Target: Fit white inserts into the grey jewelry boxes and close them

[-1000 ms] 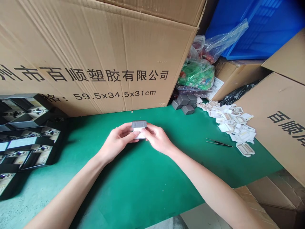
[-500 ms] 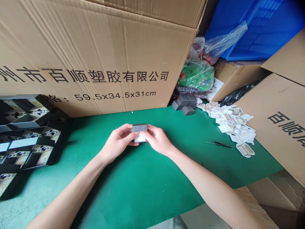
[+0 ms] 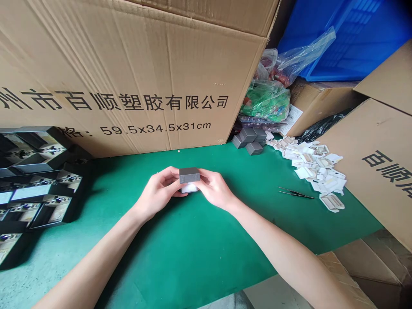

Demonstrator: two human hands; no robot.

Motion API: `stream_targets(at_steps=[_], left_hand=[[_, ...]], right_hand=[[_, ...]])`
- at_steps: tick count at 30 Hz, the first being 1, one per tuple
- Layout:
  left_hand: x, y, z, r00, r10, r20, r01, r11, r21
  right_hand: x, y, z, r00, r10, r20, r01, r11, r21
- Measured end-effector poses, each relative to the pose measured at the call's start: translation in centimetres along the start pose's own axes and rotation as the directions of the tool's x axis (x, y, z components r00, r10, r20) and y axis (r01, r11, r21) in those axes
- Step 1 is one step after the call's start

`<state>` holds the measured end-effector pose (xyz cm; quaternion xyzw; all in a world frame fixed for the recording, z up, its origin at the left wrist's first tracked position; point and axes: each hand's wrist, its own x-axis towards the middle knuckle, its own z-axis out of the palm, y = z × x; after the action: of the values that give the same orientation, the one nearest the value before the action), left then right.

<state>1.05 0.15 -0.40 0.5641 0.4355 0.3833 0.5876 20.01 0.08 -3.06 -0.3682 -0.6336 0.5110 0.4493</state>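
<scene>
Both hands hold a small grey box (image 3: 189,174) just above the green mat (image 3: 193,240), its lid tilted down over a white insert (image 3: 189,188). My left hand (image 3: 159,191) grips it from the left, fingers curled round its side. My right hand (image 3: 214,186) grips it from the right, thumb and fingers pressed on the lid's edge.
A large cardboard carton (image 3: 128,73) stands behind the hands. Open black boxes (image 3: 35,180) are stacked at the left. Three grey boxes (image 3: 250,139), a heap of white inserts (image 3: 315,169) and tweezers (image 3: 294,193) lie at the right, beside another carton (image 3: 376,167).
The grey lid has swung down toward the white insert, covering more of it. Both hands have stayed in place.
</scene>
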Motion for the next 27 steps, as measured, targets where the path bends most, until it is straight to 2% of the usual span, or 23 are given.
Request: stream_targets(at_steps=[9,27], left_hand=[[0.03,0.31,0.05,0.999,-0.053,0.011,0.053,0.998,0.021],[0.07,0.35,0.04,0.999,-0.049,0.017,0.048,0.999,0.017]], right_hand=[[0.18,-0.21,0.16,0.992,0.104,-0.071,-0.112,0.985,-0.129],[0.2,-0.11,0.17,0.993,0.096,-0.072,-0.105,0.985,-0.139]])
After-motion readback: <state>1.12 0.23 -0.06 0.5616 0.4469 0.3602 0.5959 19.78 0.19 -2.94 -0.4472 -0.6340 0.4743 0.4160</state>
